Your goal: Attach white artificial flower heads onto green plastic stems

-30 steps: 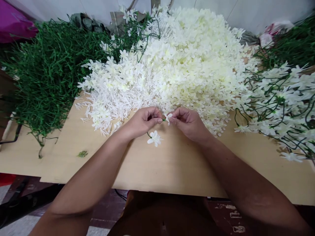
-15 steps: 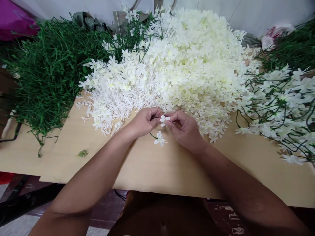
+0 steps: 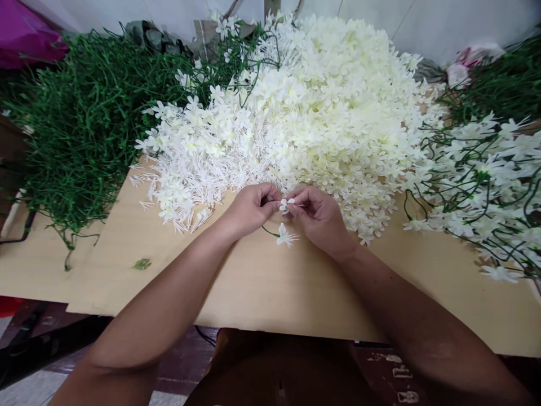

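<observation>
My left hand [image 3: 250,210] pinches a thin green stem [image 3: 269,230] that curves down to a white flower [image 3: 286,237] hanging just above the wooden table [image 3: 262,282]. My right hand [image 3: 318,219] pinches a small white flower [image 3: 287,204] against the stem's upper end. The two hands meet fingertip to fingertip at the near edge of a big heap of loose white flowers [image 3: 321,107].
A tangle of bare green stems [image 3: 80,124] covers the table's left side. Finished stems with white flowers [image 3: 482,180] lie at the right. A small green scrap [image 3: 142,264] rests on the table. A purple bag [image 3: 25,39] sits at the far left.
Both hands have shifted slightly right. The hanging flower on the stem has swung to the right, and the small flower now sits pressed between the fingertips.
</observation>
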The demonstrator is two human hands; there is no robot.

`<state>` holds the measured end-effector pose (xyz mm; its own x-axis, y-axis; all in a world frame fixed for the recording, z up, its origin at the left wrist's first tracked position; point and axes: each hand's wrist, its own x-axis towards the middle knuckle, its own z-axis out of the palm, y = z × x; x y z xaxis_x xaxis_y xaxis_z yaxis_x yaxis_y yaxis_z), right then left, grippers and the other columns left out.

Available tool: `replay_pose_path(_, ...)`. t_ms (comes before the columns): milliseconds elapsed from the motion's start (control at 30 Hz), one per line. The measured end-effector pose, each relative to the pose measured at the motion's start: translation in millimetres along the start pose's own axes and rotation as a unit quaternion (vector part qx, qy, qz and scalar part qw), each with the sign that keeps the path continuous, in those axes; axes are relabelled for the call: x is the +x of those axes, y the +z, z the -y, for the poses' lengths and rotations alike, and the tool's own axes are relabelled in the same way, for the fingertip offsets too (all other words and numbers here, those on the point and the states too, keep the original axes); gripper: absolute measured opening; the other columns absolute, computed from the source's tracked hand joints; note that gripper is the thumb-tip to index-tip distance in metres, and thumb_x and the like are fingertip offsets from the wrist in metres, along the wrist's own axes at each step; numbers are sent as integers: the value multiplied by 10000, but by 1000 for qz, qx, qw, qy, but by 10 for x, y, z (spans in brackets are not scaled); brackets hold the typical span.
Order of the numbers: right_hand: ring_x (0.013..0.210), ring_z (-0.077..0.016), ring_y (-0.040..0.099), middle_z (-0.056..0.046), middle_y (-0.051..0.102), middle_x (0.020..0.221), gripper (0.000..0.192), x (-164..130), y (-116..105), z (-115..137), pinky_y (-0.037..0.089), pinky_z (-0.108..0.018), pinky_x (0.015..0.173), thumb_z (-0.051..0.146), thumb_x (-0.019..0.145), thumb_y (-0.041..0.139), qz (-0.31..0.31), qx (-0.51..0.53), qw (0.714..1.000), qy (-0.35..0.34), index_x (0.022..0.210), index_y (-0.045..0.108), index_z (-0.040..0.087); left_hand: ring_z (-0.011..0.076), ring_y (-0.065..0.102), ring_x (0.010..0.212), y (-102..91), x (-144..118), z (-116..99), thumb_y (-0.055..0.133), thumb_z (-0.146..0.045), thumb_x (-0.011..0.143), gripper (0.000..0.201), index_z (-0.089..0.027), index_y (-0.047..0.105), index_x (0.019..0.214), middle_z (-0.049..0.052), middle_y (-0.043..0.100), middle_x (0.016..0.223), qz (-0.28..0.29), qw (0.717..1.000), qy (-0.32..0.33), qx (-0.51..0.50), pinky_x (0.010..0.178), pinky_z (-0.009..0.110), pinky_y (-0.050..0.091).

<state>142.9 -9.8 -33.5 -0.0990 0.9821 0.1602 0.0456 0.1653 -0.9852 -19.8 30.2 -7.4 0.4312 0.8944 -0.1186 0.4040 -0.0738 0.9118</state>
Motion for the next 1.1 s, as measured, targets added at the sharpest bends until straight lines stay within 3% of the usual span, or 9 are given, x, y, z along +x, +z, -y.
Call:
replay_pose_path(167,623,-94,572,-16,602,874,264,17,-12,-11,510,-275,585,381,809,687,-17,-10,1000,-6,741,505,204,102,455,609,37,-4,47,559,-253,751,105,-152,583,740,-16,544,646,-36,999,8,16,585,229,357)
replay_pose_path(400,586,-83,584,-5,608,861,354,51,-29,2,532,-272,569,460,744,740,-41,52,998,11,734,498,202,116,502,631,-25,-28,-2,492,-303,874,257,-144,627,725,-1,575,652,45,996,24,70,599,234,388)
replay_pose_path(567,628,-99,597,-5,614,822,355,79,-58,9,548,-288,621,467,713,766,-7,73,997,27,729,531,202,126,565,732,-53,-35,-27,477,-281,888,249,-146,633,748,20,646,762,66,997,35,29,690,237,438)
replay_pose_path(767,775,-143,632,-24,643,842,315,68,-59,24,541,-308,718,434,696,783,-15,48,998,25,697,567,206,118,543,672,-40,-40,-32,492,-257,871,248,-158,570,658,-3,574,644,57,997,31,-36,675,237,428)
replay_pose_path(1100,812,-160,633,-35,650,874,227,5,-17,12,529,-325,739,335,760,728,-17,23,999,14,732,537,214,98,447,576,28,-27,-11,506,-215,836,233,-153,554,617,-19,504,575,35,999,7,-24,561,222,345)
